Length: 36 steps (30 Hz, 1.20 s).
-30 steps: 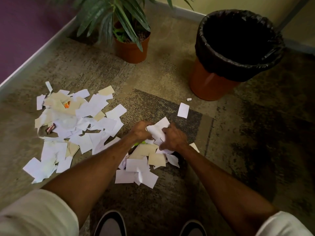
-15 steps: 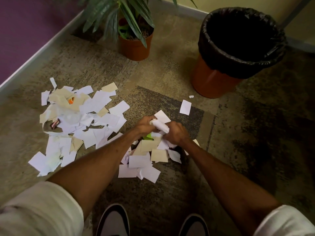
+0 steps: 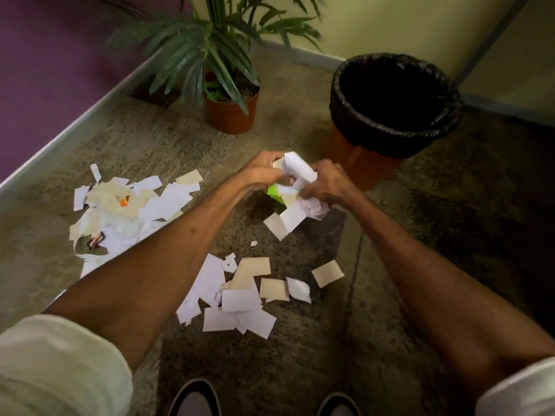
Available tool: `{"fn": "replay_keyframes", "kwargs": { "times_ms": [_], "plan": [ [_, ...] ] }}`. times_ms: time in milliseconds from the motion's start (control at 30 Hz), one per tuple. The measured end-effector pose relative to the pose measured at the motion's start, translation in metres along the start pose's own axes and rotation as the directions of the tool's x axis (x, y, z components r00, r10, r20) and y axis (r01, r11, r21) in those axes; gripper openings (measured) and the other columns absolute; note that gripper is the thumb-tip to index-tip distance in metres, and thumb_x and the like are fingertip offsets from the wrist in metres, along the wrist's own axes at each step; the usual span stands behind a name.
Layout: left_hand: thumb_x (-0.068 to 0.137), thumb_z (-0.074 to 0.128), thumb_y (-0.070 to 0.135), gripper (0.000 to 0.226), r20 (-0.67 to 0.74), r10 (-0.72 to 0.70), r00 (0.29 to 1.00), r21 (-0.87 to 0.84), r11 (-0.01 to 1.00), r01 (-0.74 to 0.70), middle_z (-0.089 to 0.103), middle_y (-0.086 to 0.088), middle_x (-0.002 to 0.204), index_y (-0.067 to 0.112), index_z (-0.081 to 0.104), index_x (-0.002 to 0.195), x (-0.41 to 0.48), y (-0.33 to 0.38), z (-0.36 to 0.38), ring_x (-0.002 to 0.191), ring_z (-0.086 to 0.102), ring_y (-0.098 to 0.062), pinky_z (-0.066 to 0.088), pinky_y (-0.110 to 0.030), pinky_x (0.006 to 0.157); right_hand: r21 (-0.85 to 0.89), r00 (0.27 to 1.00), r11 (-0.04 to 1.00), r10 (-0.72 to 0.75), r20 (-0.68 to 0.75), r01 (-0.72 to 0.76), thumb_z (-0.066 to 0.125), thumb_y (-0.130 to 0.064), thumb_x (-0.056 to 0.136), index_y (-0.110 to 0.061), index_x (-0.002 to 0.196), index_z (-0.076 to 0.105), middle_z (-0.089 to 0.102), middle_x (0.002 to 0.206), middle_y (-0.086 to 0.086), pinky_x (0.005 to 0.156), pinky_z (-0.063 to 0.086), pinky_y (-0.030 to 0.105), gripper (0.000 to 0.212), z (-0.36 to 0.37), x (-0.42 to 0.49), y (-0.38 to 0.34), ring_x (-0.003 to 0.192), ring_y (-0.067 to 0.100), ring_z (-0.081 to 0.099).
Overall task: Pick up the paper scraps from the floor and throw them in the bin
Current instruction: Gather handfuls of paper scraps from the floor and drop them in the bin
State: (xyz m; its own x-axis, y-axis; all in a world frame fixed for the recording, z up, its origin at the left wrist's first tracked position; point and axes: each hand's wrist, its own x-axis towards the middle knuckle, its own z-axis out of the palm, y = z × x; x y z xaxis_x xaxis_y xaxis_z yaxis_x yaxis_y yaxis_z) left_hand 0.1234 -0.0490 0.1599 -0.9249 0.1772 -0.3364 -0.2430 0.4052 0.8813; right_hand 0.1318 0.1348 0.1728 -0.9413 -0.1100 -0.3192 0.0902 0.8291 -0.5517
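Two walls meet at the far corner of the floor point(image 3: 420, 265), a mottled brown-and-tan carpet: a purple wall point(image 3: 45, 70) along its left edge with a pale skirting board point(image 3: 75, 127), and a yellow-green wall point(image 3: 390, 25) along its far edge. One potted plant point(image 3: 231, 112) in an orange pot stands near that corner, and one orange bin point(image 3: 354, 163) with a black liner point(image 3: 390, 139) stands to its right, mouth open and dark inside. Two spreads of paper scraps lie on the carpet: a large pile point(image 3: 144, 205) toward the left edge, white and cream pieces with one orange bit point(image 3: 124, 201) and one dark wrapper point(image 3: 95, 240) among them, and a smaller pile point(image 3: 240, 295) near the middle, just ahead of two shoes point(image 3: 195, 400) at the near edge. The left hand point(image 3: 261, 172) and the right hand point(image 3: 327, 184) are curled together around one bundle of scraps point(image 3: 295, 172), fingers clenched on it from both sides, with a green piece point(image 3: 274, 193) and loose white ends hanging below. The bundle is held in the air, just in front of the bin's near side and lower than its rim. Half a second ago both hands were low at the smaller pile, gathering; now they have lifted clear of the carpet and moved toward the bin, and the smaller pile lies uncovered behind them.
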Motion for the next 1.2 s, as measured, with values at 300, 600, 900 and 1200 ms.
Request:
{"fn": "replay_keyframes", "kwargs": {
  "times_ms": [300,600,900,1200],
  "plan": [
    [0.078,0.081,-0.007,0.047,-0.068,0.397,0.915,0.078,0.917,-0.391,0.072,-0.005,0.110,0.008,0.070,0.122,0.011,0.178,-0.033,0.095,0.065,-0.013,0.056,-0.018,0.077,-0.113,0.966,0.988,-0.126,-0.228,0.102,0.086,-0.024,0.072,-0.009,0.106,0.074,0.077,0.093,0.010,0.049,0.052,0.022,0.039,-0.183,-0.005,-0.061,0.066,0.014,0.068],
    [0.074,0.084,-0.005,0.051,-0.163,0.412,0.897,0.004,0.909,-0.417,0.073,-0.004,0.105,0.006,0.072,0.122,0.089,0.243,0.021,0.089,0.063,-0.012,0.053,-0.016,0.074,-0.154,0.953,0.988,-0.033,-0.302,-0.015,0.084,-0.021,0.071,-0.008,0.107,0.069,0.075,0.097,0.013,0.071,0.059,0.039,0.041,-0.263,0.042,-0.027,0.084,0.029,0.074],
    [0.082,0.082,0.012,0.042,-0.175,0.303,0.937,0.022,0.952,-0.304,0.073,-0.005,0.117,0.016,0.067,0.121,0.171,0.228,0.069,0.110,0.070,-0.022,0.058,-0.039,0.098,-0.144,0.928,0.989,-0.017,-0.372,-0.039,0.085,-0.021,0.072,-0.006,0.119,0.069,0.071,0.111,0.018,0.082,0.060,0.048,0.053,-0.251,0.111,0.047,0.103,0.038,0.071],
    [0.099,0.056,0.014,0.021,-0.124,0.264,0.957,-0.032,0.962,-0.270,0.073,-0.002,0.121,0.023,0.068,0.114,0.179,0.215,0.084,0.115,0.068,-0.021,0.058,-0.040,0.097,-0.047,0.957,0.997,0.050,-0.287,-0.066,0.098,-0.027,0.063,-0.017,0.162,0.021,0.048,0.154,0.013,0.112,0.048,0.050,0.126,-0.239,0.130,0.069,0.140,0.034,0.050]
  ]
}}
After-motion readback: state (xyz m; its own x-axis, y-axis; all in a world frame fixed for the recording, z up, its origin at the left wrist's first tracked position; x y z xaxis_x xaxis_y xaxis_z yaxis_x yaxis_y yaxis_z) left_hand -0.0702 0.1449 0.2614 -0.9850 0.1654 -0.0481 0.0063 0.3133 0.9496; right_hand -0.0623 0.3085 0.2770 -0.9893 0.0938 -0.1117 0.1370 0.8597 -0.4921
